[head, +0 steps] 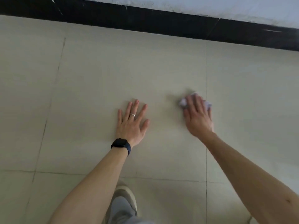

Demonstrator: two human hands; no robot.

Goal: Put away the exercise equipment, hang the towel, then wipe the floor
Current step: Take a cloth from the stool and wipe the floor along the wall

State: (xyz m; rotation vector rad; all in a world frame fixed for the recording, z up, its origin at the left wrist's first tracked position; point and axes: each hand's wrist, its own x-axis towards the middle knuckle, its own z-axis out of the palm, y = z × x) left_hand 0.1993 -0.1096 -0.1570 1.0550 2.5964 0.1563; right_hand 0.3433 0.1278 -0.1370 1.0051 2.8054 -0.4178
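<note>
Head view, looking down at a pale tiled floor (pixel 97 70): the one task thing in sight is a small crumpled white wad (pixel 183 102), cloth or paper, which lies on the floor beneath the right hand (pixel 198 117). That hand rests on top of it, palm down, with the fingers laid forward over it and nearly straight. Bits of the wad show past the fingertips, on the thumb side and beyond the little finger. The hand is blurred, so the fingers seem to press the wad rather than curl round it, but the grip is not sharp enough to be sure.

The left hand (pixel 131 122) is well apart from the wad, to its left. It lies flat on the tile with all five fingers spread and holds nothing.

Counted: two hands, one wad, one black watch (pixel 120 145) on the left wrist and one silver ring (pixel 132 114) on a left finger. One grey shoe (pixel 127 194) shows at the bottom edge, between the forearms. Beyond the hands a black skirting (pixel 145 21) runs along the foot of a light wall (pixel 210 7).
</note>
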